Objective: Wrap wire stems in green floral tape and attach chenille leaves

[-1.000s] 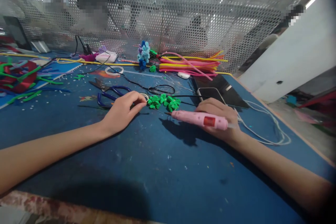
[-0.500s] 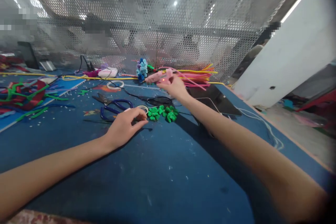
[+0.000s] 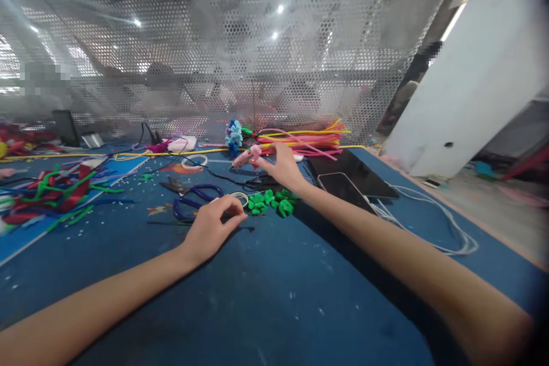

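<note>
My left hand (image 3: pixel 214 227) rests low over the blue table, thumb and fingertips pinched together; whatever they hold, if anything, is too small to make out. Just beyond the fingertips lie green fuzzy pipe-cleaner pieces (image 3: pixel 283 203) and a roll of tape (image 3: pixel 240 199). Blue-handled scissors (image 3: pixel 195 194) lie behind that hand, partly covered by it. Farther back, my right hand (image 3: pixel 285 168) is beside a pink hot glue gun (image 3: pixel 247 156), its fingers apart and the thumb close to the gun's handle. The gun sits low at the table, nozzle toward the left.
Pink and yellow pipe cleaners (image 3: pixel 309 142) lie at the back, beside a blue fuzzy flower (image 3: pixel 234 135). A phone (image 3: pixel 343 187), a black tablet (image 3: pixel 364 174) and a white cable (image 3: pixel 454 234) are on the right. Tangled pipe cleaners (image 3: pixel 55 191) cover the left. Perforated metal screen (image 3: pixel 206 63) stands behind.
My right hand has lowered the glue gun to the table, and its fingers have come away from the handle. My left hand keeps its pinch. The view has tilted up slightly.
</note>
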The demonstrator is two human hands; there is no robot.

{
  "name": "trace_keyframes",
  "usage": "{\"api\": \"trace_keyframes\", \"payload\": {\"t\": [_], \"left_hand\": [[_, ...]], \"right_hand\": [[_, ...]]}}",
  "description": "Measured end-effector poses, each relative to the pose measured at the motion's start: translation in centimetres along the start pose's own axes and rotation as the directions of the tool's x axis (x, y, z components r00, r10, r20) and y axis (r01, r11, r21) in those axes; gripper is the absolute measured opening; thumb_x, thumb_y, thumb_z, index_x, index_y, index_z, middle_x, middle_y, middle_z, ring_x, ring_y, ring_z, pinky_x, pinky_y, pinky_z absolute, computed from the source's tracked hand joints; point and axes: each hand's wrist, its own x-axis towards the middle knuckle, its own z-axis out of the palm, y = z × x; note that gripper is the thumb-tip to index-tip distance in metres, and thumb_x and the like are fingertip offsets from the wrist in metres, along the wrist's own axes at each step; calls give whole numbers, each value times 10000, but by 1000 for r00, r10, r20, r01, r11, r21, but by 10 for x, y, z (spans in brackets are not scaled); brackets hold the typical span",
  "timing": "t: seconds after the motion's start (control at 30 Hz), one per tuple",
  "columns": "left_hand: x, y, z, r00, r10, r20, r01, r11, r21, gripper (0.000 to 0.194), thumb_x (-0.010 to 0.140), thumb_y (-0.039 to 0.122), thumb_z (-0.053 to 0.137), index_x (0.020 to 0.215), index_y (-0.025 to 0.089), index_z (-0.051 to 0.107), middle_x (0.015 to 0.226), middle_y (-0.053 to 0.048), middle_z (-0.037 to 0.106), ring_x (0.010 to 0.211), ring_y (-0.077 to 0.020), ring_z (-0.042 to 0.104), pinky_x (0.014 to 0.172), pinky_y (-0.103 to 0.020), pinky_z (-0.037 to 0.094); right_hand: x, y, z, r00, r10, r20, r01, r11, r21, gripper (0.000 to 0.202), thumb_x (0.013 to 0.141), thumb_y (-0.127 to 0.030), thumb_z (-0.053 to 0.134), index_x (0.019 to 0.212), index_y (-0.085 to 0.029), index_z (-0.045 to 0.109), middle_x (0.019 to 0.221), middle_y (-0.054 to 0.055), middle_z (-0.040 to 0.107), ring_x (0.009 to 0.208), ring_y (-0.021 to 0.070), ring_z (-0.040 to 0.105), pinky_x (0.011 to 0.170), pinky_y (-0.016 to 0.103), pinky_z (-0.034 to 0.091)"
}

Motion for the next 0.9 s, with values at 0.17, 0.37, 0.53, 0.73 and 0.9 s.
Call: {"api": "trace_keyframes", "payload": {"t": [0.17,0.37,0.53,0.73,0.9], "left_hand": [[1,7,6,986,156,-53,-155,988,23,67,813,204,543,754,183,567,740,8,634,692,-121,572,665,-253,448],[13,20,28,922,377,-86,-372,925,72,58,827,181,529,779,193,558,761,2,665,735,-124,599,717,-259,455],[15,25,39,822,569,10,-564,812,152,79,824,132,520,826,201,560,812,5,686,775,-116,610,751,-254,466],[11,27,37,740,673,-12,-662,731,167,112,807,95,515,863,183,558,827,-20,687,759,-117,615,727,-255,484],[11,29,38,728,685,12,-676,715,177,114,807,87,502,858,172,558,822,-33,685,759,-124,613,724,-260,490]], "right_hand": [[-73,-28,-56,1000,5,1,-5,998,55,118,775,-278,522,834,-181,490,754,14,537,659,129,482,622,260,398],[-135,-31,-101,956,229,183,-273,925,266,181,782,-346,541,718,-183,491,588,-36,451,514,88,403,474,223,329],[-128,-18,-105,929,283,237,-357,854,379,188,772,-353,550,739,-171,519,581,-43,453,510,74,397,478,215,326],[-131,-14,-100,932,190,309,-305,873,382,130,749,-309,600,766,-182,576,696,-9,545,615,95,495,548,226,392],[-135,-17,-101,961,13,276,-103,944,314,68,780,-261,588,767,-194,587,748,5,553,650,108,501,554,243,397]]}}
